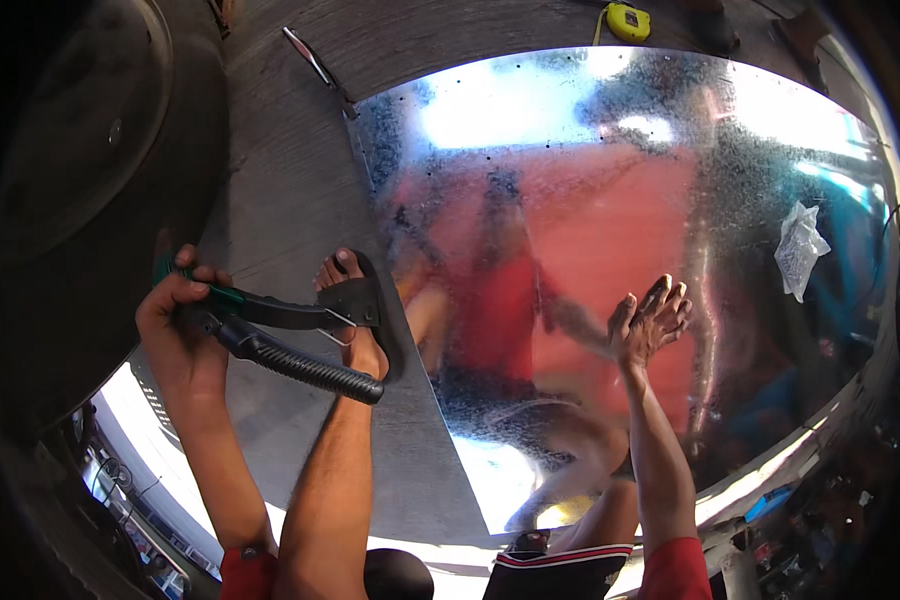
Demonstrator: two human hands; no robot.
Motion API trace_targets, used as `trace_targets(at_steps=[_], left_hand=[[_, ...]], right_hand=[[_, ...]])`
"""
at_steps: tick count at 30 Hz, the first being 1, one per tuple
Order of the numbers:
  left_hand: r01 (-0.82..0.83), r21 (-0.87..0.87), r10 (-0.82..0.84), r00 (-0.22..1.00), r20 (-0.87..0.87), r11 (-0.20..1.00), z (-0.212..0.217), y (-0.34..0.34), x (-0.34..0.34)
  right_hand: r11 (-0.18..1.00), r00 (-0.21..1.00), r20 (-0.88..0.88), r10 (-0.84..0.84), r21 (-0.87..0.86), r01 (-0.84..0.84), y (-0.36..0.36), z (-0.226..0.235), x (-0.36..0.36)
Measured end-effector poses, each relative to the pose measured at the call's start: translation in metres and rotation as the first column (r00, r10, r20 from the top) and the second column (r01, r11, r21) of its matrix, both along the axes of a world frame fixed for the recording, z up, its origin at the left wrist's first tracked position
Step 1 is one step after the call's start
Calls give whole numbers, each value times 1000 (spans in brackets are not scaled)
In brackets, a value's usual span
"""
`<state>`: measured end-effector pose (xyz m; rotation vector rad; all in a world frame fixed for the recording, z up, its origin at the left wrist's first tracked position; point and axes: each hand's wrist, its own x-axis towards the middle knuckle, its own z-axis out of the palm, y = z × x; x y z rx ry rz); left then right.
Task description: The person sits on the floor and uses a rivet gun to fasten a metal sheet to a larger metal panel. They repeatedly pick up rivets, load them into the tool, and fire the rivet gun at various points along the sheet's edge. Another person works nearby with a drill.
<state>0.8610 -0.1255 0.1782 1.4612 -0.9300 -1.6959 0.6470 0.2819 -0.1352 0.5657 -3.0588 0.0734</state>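
My left hand point(192, 300) is closed around the green head end of a hand riveter point(290, 362). The tool's two long black handles, one with a ribbed grip and one with a wire latch, stand apart and point right, above my sandalled foot point(348, 300). My fingers hide the tool's nose. Over on the right, my right hand point(652, 322) is open with fingers spread and nothing in it, above a shiny metal sheet point(600, 390); whether it touches the sheet I cannot tell. Small holes run along the sheet's far part.
A clear plastic bag point(801, 250) of small pieces lies on the sheet's right side. Beyond the far edge is a yellow tape measure point(628, 22). A slim tool point(310, 57) lies near the sheet's far left corner. A large dark round object point(80, 200) stands at left.
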Motion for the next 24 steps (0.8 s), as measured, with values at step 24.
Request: trace_targets(at_steps=[24], left_hand=[[220,201,-176,960,-217,954,22,-151,-119]], right_hand=[[996,999,-30,38,-75,-40,-2,15,-10]])
